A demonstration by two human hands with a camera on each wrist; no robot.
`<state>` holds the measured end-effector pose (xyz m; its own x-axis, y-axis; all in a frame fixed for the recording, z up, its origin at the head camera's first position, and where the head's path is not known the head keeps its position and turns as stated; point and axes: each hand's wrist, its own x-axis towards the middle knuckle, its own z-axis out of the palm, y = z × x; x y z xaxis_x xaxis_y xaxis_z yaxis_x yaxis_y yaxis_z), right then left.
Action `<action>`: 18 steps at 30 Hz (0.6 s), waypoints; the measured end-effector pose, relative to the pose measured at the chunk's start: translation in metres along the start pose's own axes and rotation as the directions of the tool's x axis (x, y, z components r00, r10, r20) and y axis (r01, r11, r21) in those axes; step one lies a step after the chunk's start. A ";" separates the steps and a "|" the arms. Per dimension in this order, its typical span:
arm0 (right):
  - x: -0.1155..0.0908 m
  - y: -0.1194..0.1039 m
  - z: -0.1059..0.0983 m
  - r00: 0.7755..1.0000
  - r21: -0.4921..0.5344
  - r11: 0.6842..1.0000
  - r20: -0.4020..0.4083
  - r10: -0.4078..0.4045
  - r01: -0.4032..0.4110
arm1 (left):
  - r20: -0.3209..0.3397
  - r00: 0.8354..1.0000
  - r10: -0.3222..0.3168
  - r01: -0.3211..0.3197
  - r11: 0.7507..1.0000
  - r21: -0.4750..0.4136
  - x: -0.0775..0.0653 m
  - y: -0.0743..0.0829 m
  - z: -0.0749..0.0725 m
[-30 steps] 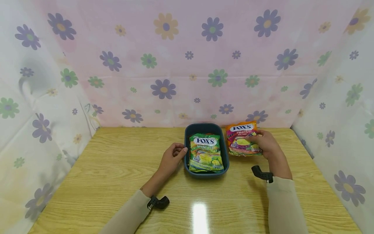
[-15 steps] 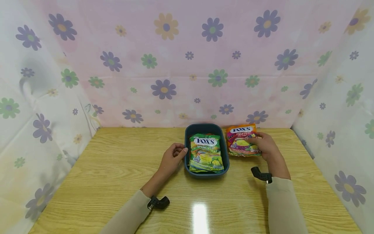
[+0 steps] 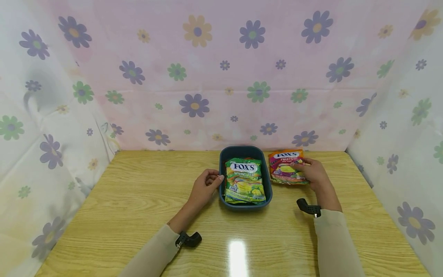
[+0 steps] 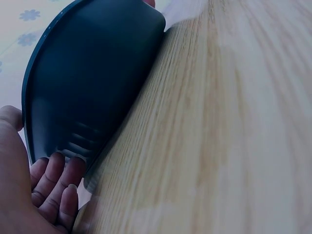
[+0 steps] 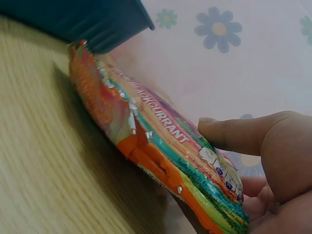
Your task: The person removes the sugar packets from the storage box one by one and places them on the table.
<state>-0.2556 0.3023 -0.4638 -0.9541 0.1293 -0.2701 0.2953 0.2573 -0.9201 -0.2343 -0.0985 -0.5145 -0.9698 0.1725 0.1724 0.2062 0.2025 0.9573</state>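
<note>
A dark blue plastic bin [image 3: 245, 207] stands on the table, with a green FOX'S Spring Tea candy bag [image 3: 243, 181] lying face up inside it. My left hand [image 3: 205, 186] holds the bin's left side, thumb at the rim; the left wrist view shows the curled fingers [image 4: 53, 183] against the outer wall. Right of the bin, my right hand [image 3: 316, 174] pinches an orange and purple FOX'S Fruits candy bag [image 3: 287, 167] by its right edge. The right wrist view has the thumb [image 5: 234, 132] on top of this bag and its far corner close to the bin.
Under everything is a wood-grain table [image 3: 138, 184]. Behind it hangs a pink floral cloth [image 3: 221, 77], with white floral cloths at both sides. More wrapping shows beneath the green bag in the bin. Each wrist wears a black camera [image 3: 308, 207].
The Fruits bag has sunk slightly and its top edge has tipped down toward the table. My right hand has moved a little with it. The left hand and the bin stay put.
</note>
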 end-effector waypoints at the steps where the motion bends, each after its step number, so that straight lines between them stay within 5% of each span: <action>1: 0.000 0.000 0.000 1.000 -0.006 1.000 -0.008 0.004 -0.004 | 0.001 1.000 0.001 -0.001 1.000 -0.001 0.000 0.000 0.000; 18: -0.008 -0.008 0.000 0.999 -0.115 0.993 -0.034 -0.027 0.023 | -0.020 1.000 0.004 -0.004 1.000 -0.006 -0.001 0.002 0.001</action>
<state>-0.2505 0.2990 -0.4547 -0.9595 0.1550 -0.2351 0.2769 0.3682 -0.8875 -0.2330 -0.0970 -0.5133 -0.9713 0.1545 0.1806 0.2094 0.1964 0.9579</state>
